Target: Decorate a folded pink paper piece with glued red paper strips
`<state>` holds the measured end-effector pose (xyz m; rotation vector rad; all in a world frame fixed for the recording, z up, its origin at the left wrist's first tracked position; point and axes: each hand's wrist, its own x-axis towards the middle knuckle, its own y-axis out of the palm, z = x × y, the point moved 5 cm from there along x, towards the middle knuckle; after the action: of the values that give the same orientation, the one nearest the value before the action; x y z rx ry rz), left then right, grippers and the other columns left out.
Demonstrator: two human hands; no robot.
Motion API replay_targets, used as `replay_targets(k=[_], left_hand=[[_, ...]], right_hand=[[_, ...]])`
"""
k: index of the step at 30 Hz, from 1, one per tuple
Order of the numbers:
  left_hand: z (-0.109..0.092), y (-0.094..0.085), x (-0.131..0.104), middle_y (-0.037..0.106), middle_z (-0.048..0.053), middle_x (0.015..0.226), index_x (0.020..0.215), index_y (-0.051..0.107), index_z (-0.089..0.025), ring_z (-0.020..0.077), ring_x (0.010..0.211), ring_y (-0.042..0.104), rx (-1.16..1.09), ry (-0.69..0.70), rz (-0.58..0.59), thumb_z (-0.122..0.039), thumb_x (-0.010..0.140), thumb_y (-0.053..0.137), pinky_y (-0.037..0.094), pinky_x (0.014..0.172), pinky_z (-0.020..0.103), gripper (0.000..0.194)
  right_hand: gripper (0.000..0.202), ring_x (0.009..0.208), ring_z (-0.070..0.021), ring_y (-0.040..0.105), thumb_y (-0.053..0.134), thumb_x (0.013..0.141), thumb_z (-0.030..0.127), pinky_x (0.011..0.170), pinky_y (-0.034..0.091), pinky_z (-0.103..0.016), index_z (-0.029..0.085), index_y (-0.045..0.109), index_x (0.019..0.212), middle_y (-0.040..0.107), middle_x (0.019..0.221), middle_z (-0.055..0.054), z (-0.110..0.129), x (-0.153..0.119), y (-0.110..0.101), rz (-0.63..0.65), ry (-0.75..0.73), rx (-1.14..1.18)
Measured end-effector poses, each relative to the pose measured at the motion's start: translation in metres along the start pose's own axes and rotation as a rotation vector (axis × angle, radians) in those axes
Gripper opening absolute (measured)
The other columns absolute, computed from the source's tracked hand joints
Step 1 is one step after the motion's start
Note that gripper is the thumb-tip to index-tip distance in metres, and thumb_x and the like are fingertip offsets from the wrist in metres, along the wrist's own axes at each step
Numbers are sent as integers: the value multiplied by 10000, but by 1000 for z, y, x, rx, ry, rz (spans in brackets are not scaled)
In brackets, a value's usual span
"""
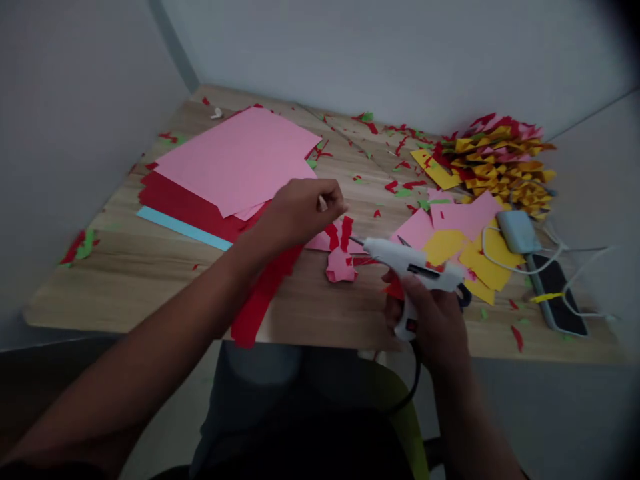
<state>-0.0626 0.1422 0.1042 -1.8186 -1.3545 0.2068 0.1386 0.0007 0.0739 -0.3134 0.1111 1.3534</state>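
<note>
My right hand (430, 310) is wrapped round the handle of a white glue gun (400, 257), whose nozzle points left. Just past the nozzle tip, a small folded pink paper piece (341, 265) with two upright red strips (346, 232) rests on the table. Above and left of it hovers my left hand (313, 207), fingers curled and pinched together; anything between the fingertips is too small to make out. A bit of red-orange paper (395, 288) shows by my right fingers. Under my left forearm lies a long red paper strip (260, 307).
Large pink sheets (240, 157) and red sheets (185, 203) cover the wooden table's (100, 293) left side. Yellow pieces (487, 257), a folded multicolour paper bundle (500, 160), a power bank (517, 232) and a phone (557, 293) with cables lie right. Scraps are scattered around.
</note>
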Motion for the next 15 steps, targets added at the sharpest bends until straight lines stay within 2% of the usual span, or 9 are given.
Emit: replay_targets(k=[2,5,10,15], left_hand=[[21,26,15,725,19,886,881,718,-194,153,790,612,-55,115,132,-300,866,629,445,755,295,139],[37,51,11,721,54,1041,927,758,-221,211,1013,616,-20,258,266,-300,869,659,418,928,358,140],[47,54,-3,681,50,1153,914,785,-261,252,1117,564,8,198,296,-372,857,717,364,997,408,142],[49,56,0,680,51,1131,908,792,-266,262,1129,547,-16,180,295,-348,834,739,358,994,410,122]], right_hand=[[385,436,-148,536,638,874,542,455,425,-259,163,703,883,563,470,30,4,6,-5,-50,-44,-261],[400,497,-178,580,618,876,529,519,458,-293,147,734,909,608,506,1,5,18,-3,-30,-98,-513],[389,666,-218,657,576,886,481,602,491,-317,151,752,993,730,769,-73,12,34,10,52,-240,-754],[359,631,-212,649,562,880,471,582,487,-301,160,740,888,701,688,-53,21,37,15,78,-259,-841]])
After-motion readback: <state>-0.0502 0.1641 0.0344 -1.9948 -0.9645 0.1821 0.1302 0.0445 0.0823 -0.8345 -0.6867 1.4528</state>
